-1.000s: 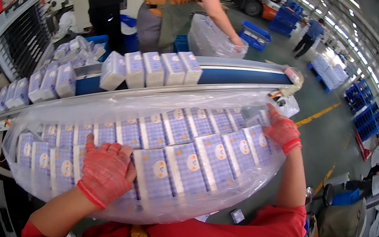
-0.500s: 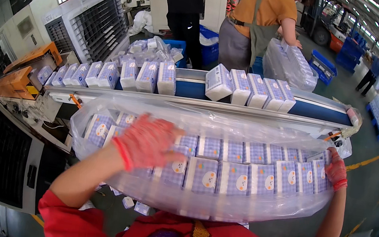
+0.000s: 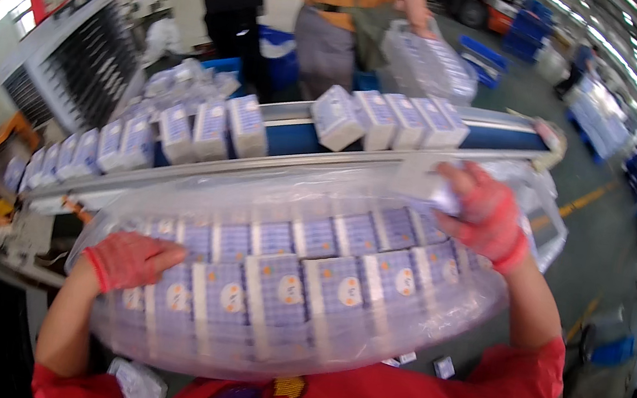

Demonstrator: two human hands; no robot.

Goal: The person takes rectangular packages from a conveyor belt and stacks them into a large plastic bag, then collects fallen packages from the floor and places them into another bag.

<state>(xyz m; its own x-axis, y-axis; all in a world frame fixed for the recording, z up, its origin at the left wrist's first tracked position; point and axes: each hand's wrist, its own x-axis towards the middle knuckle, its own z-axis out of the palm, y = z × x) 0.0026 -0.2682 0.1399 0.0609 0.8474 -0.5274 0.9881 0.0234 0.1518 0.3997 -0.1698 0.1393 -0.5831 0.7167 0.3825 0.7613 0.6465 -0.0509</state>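
A large clear plastic bag (image 3: 432,319) lies across in front of me with its top spread apart. Two rows of tissue packs (image 3: 280,292) stand inside, checked lilac and white with a round cartoon print. My left hand (image 3: 129,261), in a red mesh glove, lies over the packs at the bag's left end, fingers stretched out. My right hand (image 3: 488,220), gloved alike, is raised at the bag's far right edge. Its bent fingers close on a pale, flat thing (image 3: 423,186), too blurred to name.
Beyond the bag runs a blue conveyor belt (image 3: 286,141) carrying more tissue packs (image 3: 408,122). Two people stand behind it, one holding a filled bag (image 3: 429,63). A blue crate (image 3: 481,61) sits on the floor. Loose packs (image 3: 443,368) lie below the bag.
My left hand has moved to the bag's left end and settled on the packs. My right hand has risen inward from the right end, now with a pale thing. The view has turned and tilted.
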